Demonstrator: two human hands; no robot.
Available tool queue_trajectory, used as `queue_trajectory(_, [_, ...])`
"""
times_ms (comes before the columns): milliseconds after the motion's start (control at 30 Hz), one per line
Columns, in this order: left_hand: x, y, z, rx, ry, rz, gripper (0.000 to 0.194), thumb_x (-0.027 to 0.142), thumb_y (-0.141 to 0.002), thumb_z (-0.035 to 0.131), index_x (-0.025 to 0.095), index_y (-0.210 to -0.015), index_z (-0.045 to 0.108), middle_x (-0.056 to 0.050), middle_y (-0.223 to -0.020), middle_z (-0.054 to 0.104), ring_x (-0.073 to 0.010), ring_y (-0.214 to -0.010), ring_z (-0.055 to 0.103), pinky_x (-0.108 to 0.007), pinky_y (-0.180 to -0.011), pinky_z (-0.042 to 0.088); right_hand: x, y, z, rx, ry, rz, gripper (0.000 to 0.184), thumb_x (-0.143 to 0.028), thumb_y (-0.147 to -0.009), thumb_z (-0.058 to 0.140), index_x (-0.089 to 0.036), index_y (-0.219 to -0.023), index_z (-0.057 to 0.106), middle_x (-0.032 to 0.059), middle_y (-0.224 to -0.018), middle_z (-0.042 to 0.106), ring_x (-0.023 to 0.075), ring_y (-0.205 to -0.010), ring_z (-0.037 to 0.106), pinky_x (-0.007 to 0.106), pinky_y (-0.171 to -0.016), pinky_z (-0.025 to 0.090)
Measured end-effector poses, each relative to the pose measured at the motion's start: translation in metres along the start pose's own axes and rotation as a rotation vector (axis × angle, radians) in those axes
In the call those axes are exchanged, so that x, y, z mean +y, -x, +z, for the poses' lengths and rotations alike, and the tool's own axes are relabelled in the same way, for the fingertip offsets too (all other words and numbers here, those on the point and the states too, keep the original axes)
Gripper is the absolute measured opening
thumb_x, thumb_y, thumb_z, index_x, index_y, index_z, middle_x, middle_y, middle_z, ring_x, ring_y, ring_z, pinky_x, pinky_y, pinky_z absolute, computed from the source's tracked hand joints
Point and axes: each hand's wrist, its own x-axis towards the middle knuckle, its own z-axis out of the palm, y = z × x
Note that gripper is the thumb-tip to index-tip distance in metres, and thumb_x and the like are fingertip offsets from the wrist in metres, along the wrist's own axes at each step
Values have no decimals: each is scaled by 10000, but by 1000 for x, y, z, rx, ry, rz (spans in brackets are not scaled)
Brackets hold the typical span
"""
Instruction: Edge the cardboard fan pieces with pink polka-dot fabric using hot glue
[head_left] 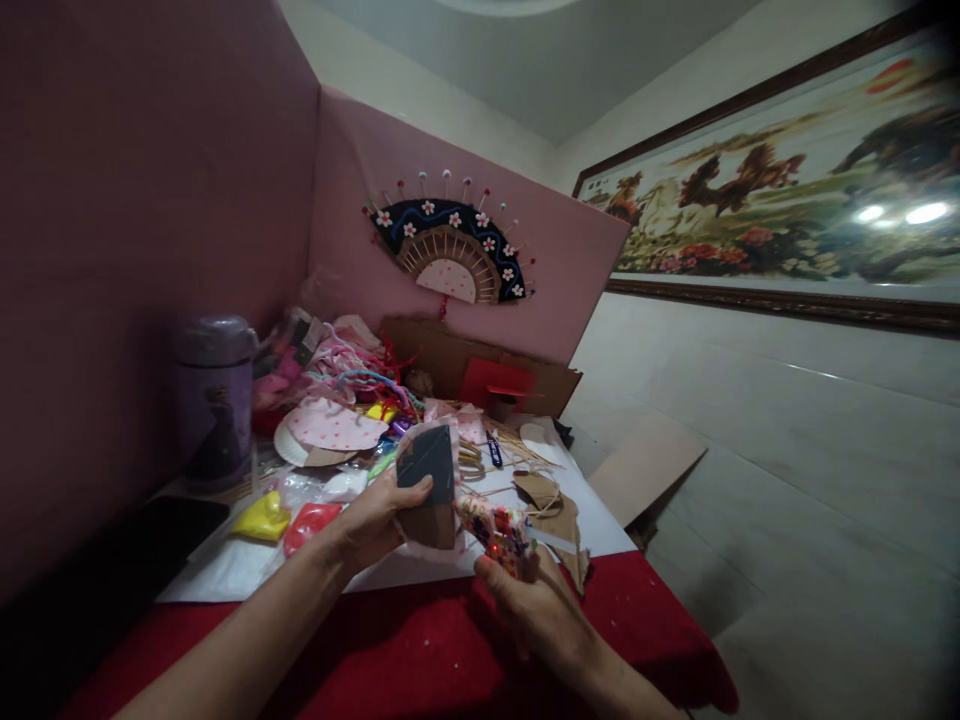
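Note:
My left hand [390, 510] grips a dark cardboard piece [427, 475] with pale pink fabric showing along its edges, the thumb pressed on its face. In my right hand [532, 600] is a flower-patterned hot glue gun [499, 535] with a small red light on it. Its front end points left, close to the right edge of the cardboard piece; I cannot tell whether they touch. A translucent glue stick [551, 540] juts from its back. Torn brown cardboard [559, 510] lies just beyond my right hand.
A purple bottle [215, 400] stands at the left. Yellow [262, 515] and red [311, 525] packets lie near my left forearm. Pink dotted cut pieces [337, 425], pipe cleaners [360, 365] and a blue cutter [493, 450] crowd the table. A decorated fan [450, 240] hangs on the pink board.

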Motion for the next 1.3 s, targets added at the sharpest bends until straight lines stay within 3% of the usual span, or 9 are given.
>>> queue_trajectory(100, [0,1,0,7,-3,-6,344,191,-704,717,168,-1025,598,-75,-877,690,-191,-749,655,-357,-756,511,0,2,0,-9,16,7,415,-554,-800,531,-143,-758,568,-41,-497,450,68,-413,380,182,-379,287])
queue_trajectory(267, [2,2,2,34,7,5,398,177,-700,719,182,-1072,579,-79,-922,689,-203,-801,657,-354,-782,502,4,7,3,-70,-45,55,442,-578,-807,504,-142,-770,567,-51,-444,412,65,-362,358,180,-335,237])
queue_trajectory(400, [2,2,3,35,17,7,362,172,-691,724,175,-1029,595,-77,-916,691,-206,-810,658,-338,-783,502,7,10,7,-54,-125,78,428,-568,-789,539,-145,-846,568,-53,-483,430,62,-380,352,174,-341,255])
queue_trajectory(633, [4,4,7,76,15,4,465,155,-683,725,190,-1109,540,-61,-902,682,-209,-819,655,-355,-785,507,8,14,7,-44,-165,111,416,-549,-780,563,-144,-872,569,-47,-525,442,59,-401,346,170,-343,270])
queue_trajectory(967, [3,3,5,37,16,22,423,164,-692,721,183,-1079,552,-64,-896,676,-200,-789,657,-358,-784,508,7,8,5,-12,-68,97,452,-597,-759,555,-156,-674,510,-51,-447,396,57,-371,346,172,-328,221])
queue_trajectory(1300, [2,1,1,46,27,-2,382,178,-702,715,164,-1061,587,-114,-1010,677,-244,-897,649,-390,-848,484,12,16,8,-46,-133,55,429,-559,-785,553,-138,-864,573,-56,-525,406,55,-421,309,177,-376,251])
